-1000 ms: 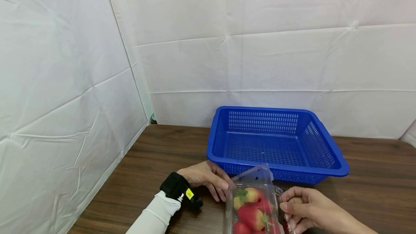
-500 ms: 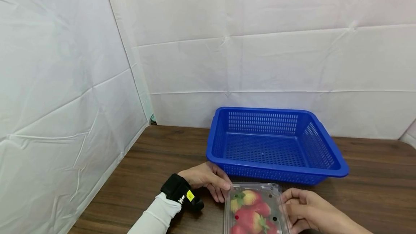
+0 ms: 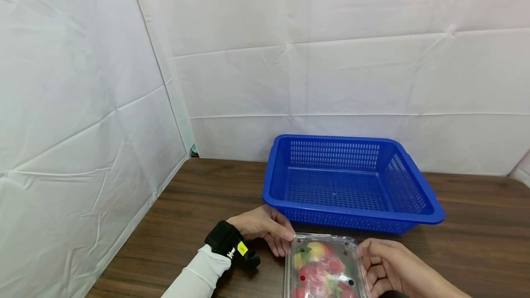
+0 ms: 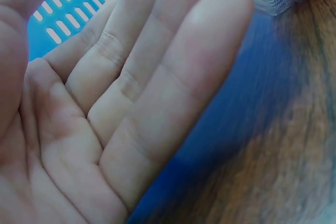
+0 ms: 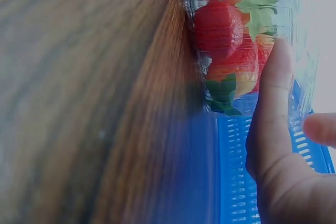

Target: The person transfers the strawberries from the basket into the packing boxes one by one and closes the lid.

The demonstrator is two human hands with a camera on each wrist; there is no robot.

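A clear plastic clamshell box (image 3: 327, 266) of strawberries lies on the table at the bottom of the head view, its lid down. Red and yellow strawberries (image 3: 316, 272) show through it, with green leaves. My left hand (image 3: 265, 228) pinches the box's far left corner between thumb and fingers; the left wrist view shows its palm and long fingers (image 4: 199, 45) reaching to the box. At the right side my right hand (image 3: 393, 266) holds the box's edge. In the right wrist view one finger (image 5: 270, 98) lies along the side wall, the thumb near the rim.
A blue perforated basket (image 3: 352, 213) with nothing in it stands just behind the box. The brown wooden table (image 3: 215, 183) runs to white cloth walls (image 3: 352, 68) at the back and left. A black camera strap (image 3: 225, 238) is on the left wrist.
The clamshell's lid, raised a second ago, has come down flat over the strawberries. My right hand has shifted slightly along the box's right edge. The left hand stays at the corner.
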